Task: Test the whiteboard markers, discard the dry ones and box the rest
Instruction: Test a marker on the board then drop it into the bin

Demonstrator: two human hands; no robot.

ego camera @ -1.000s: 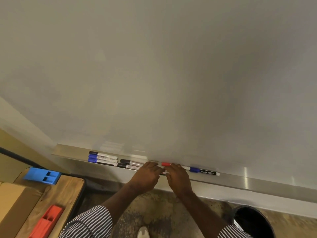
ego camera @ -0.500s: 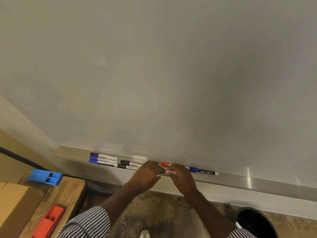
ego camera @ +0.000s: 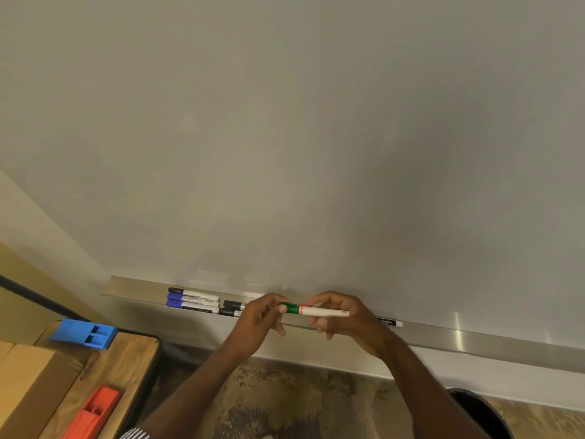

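Note:
A green-capped marker (ego camera: 316, 310) with a white barrel lies level between my hands, just above the metal tray (ego camera: 474, 335) of the whiteboard (ego camera: 285, 137). My left hand (ego camera: 258, 321) pinches its green cap. My right hand (ego camera: 346, 315) grips the white barrel. On the tray to the left lie three markers with blue and black caps (ego camera: 193, 301) and two black-capped ones (ego camera: 232, 308). Another marker's end (ego camera: 391, 322) shows right of my right hand.
A wooden table (ego camera: 126, 359) at the lower left carries a cardboard box (ego camera: 28, 391), a blue holder (ego camera: 84, 333) and a red holder (ego camera: 95, 413). A black bin (ego camera: 481, 413) stands on the floor at the lower right.
Both hands lifted from the tray, bringing up the green-capped marker, which is now held level between them. The red-capped marker on the tray is now hidden behind my hands.

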